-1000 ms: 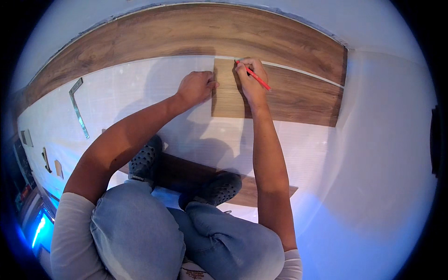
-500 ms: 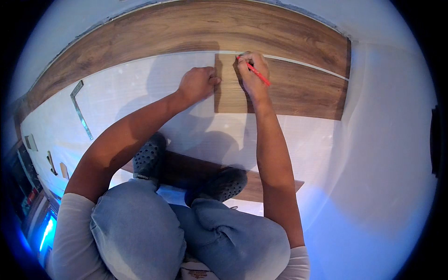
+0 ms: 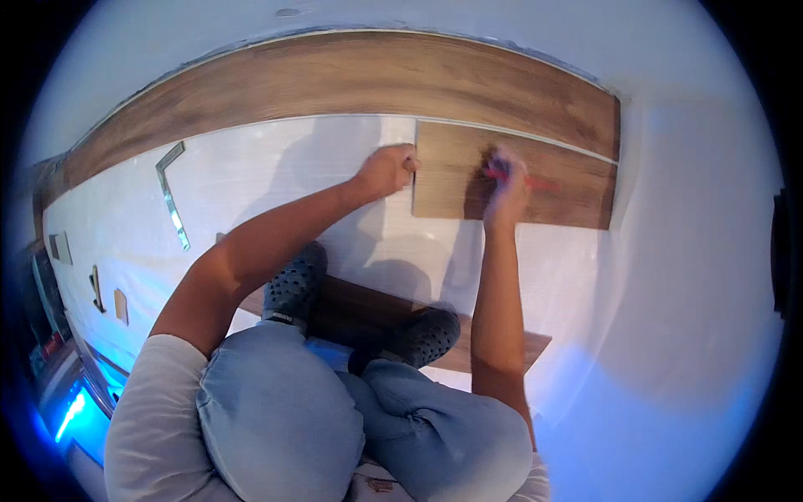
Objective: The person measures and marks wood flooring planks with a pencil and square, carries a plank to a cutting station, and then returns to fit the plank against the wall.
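Observation:
A short brown wood-look plank (image 3: pixel 443 171) lies on the pale floor, its far long edge along a long plank (image 3: pixel 335 75), with a thin white line between them. My left hand (image 3: pixel 386 171) is curled closed by the short plank's left end; its fingertips are at that edge, and the inside of the fist is hidden. Over the short plank is my right hand (image 3: pixel 508 188), smeared by motion but closed around a red pencil (image 3: pixel 544 182). The pencil's tip cannot be made out. A dark shadow falls beneath this hand.
Another brown plank (image 3: pixel 355 301) lies by my dark perforated clogs (image 3: pixel 418 335). Leftward are a metal carpenter's square (image 3: pixel 171 197), a small tan offcut (image 3: pixel 121 306) and a narrow dark item (image 3: pixel 97 289). A white wall (image 3: pixel 686 276) rises to the right.
My right hand with the pencil has moved right and nearer me, away from the seam between the planks. My left hand stays by the plank's left end. The whole view has shifted somewhat.

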{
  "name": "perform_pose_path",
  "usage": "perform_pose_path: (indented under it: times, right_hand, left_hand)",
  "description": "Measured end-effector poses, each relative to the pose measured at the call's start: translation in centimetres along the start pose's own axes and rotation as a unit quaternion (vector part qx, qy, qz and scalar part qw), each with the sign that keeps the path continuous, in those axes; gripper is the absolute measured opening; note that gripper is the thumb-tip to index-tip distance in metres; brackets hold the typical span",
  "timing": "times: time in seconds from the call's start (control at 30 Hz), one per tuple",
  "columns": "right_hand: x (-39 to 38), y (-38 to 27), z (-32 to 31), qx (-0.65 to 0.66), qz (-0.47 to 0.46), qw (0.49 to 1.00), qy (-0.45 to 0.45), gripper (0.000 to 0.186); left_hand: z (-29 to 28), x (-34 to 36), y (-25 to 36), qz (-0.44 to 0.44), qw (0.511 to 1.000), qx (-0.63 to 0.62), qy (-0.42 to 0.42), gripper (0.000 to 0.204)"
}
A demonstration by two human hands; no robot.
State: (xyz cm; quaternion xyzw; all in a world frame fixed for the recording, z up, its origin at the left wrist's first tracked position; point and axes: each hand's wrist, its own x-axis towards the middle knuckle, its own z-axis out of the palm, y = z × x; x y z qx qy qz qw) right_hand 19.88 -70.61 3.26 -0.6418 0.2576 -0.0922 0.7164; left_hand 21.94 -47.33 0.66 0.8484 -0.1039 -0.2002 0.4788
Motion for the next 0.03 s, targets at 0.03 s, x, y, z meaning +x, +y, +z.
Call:
perform_pose_path:
  times: [0.03]
  right_hand:
    - [-0.19, 0.01, 1.45, 0.004, 0.0, 1.0, -0.014, 0.032]
  left_hand:
    - [0.69, -0.49, -2.08, 0.058, 0.997, 0.024, 0.044, 0.024]
